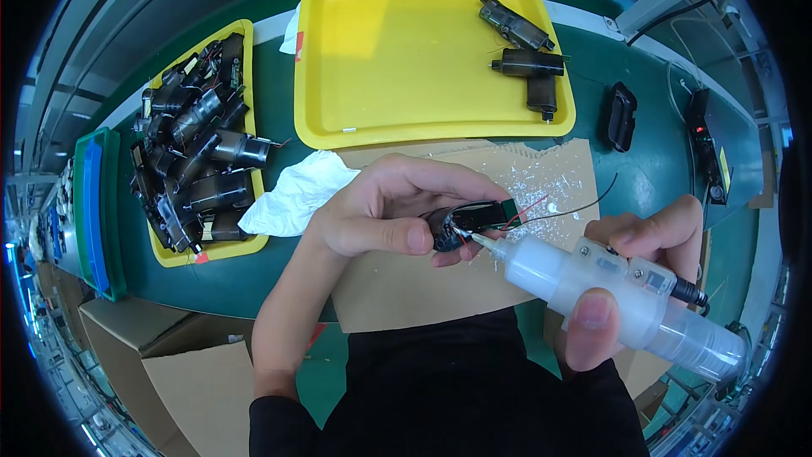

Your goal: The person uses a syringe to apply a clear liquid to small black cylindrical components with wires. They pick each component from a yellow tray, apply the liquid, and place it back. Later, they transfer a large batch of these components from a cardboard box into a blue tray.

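Observation:
Above the cardboard sheet, my left hand (pixel 393 211) is closed around a small black plastic housing (pixel 444 230) with a green circuit board (pixel 510 211) at its end. Thin red and dark wires trail from it to the right. My right hand (pixel 605 313) grips a translucent white glue dispenser (pixel 584 283), a syringe-like tube with a clamp-on metal-screwed bracket and a black cable plug. Its tapered nozzle points left, with the tip at or very close to the housing's opening. Whether the tip touches cannot be made out.
A yellow tray (pixel 364 129) at the back holds several black cylindrical units at its right. At left, another yellow tray (pixel 167 259) is heaped with similar parts. White tissue (pixel 296 195) lies beside the cardboard sheet (pixel 397 296), which carries white scraps. A black shell (pixel 621 117) and a black box (pixel 706 144) are right.

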